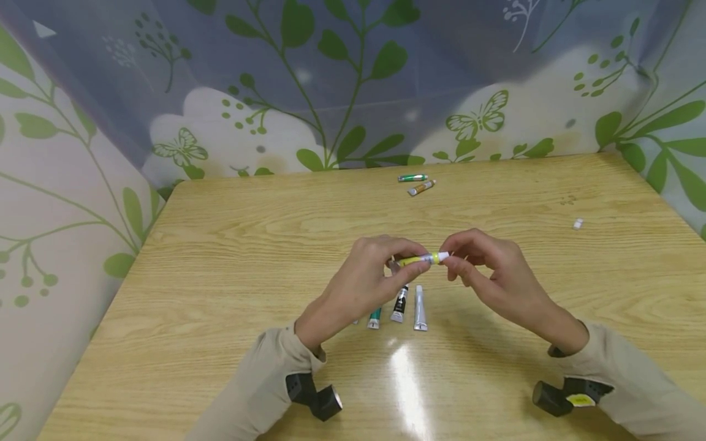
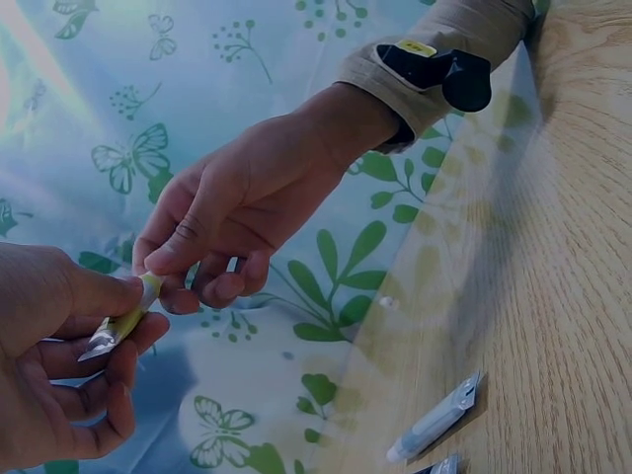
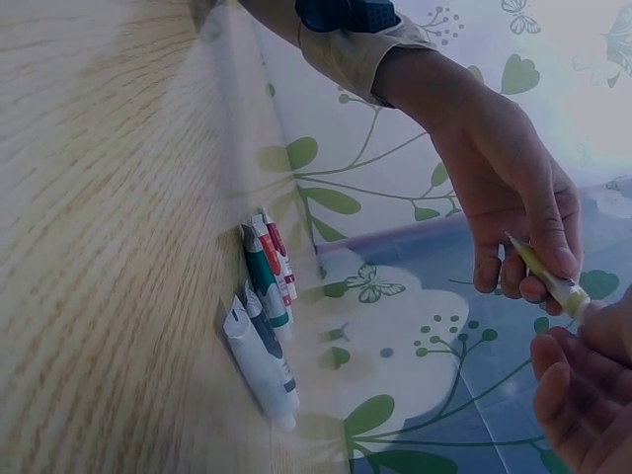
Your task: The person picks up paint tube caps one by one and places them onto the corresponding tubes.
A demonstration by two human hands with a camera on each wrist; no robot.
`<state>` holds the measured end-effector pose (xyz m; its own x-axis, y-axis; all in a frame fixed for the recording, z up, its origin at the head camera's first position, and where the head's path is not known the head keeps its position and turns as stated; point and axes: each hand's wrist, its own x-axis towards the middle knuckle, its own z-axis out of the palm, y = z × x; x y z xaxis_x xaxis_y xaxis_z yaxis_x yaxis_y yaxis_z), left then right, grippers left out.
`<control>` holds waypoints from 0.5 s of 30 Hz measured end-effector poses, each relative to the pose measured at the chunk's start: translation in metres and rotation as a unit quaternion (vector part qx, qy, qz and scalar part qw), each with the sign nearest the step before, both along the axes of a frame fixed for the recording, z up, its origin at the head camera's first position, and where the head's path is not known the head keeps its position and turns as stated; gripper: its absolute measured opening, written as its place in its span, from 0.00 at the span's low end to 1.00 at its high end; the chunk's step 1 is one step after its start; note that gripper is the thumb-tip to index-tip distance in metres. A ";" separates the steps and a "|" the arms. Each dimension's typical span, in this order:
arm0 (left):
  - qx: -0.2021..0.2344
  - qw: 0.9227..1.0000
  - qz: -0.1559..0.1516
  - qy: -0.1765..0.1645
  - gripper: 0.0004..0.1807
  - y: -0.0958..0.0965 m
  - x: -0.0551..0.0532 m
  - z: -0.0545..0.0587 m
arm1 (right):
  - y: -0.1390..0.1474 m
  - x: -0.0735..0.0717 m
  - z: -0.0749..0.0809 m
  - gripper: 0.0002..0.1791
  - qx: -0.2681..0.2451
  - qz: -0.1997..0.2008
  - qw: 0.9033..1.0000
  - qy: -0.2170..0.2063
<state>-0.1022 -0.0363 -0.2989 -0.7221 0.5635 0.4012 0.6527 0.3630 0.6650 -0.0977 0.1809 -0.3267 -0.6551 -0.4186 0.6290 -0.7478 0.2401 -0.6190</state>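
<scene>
Left hand (image 1: 369,269) pinches yellow tube (image 1: 427,259) above table (image 1: 220,257); right hand (image 1: 491,269) pinches white cap (image 1: 444,256) (other tubes (image 1: 401,304) lie below). Cap-turning apparently in hand; next twist likely needs steady hold.

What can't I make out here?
Head view: slim red and white paint tubes, mostly hidden by the left hand.
Head view: slim yellow paint tube, lettering too small to read.
Head view: white item on the wooden table, too small to identify.
Left wrist view: black and silver tube, cut off by the bottom edge.
</scene>
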 end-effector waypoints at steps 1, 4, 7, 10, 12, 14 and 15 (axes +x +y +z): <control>0.000 1.000 -0.001 0.000 0.06 0.000 0.000 0.000 | 0.000 0.000 0.000 0.11 -0.001 0.000 1.000 -0.001; 0.001 1.000 -0.002 0.001 0.06 0.001 0.000 0.000 | -0.001 0.001 0.000 0.09 -0.002 -0.001 1.000 -0.005; -0.001 1.000 -0.005 0.002 0.06 0.001 0.000 0.000 | -0.001 0.001 0.000 0.08 -0.001 -0.002 1.000 -0.006; -0.009 1.000 -0.007 0.009 0.06 0.000 0.001 0.000 | 0.000 0.000 0.000 0.08 0.001 -0.004 1.000 -0.006; -0.016 1.000 -0.008 0.015 0.06 0.000 0.000 0.000 | 0.000 0.000 -0.001 0.08 0.001 -0.005 1.000 -0.006; -0.024 0.999 -0.009 0.020 0.06 0.000 0.000 0.001 | 0.000 -0.001 -0.001 0.08 0.000 -0.004 1.000 -0.006; -0.027 0.999 -0.009 0.022 0.06 0.000 0.000 0.001 | 0.001 -0.001 -0.001 0.08 0.000 -0.004 1.000 -0.007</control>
<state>-0.1020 -0.0368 -0.2978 -0.6933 0.5987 0.4012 0.6883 0.3850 0.6149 -0.0985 0.1815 -0.3278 -0.6670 -0.4140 0.6194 -0.7372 0.2462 -0.6293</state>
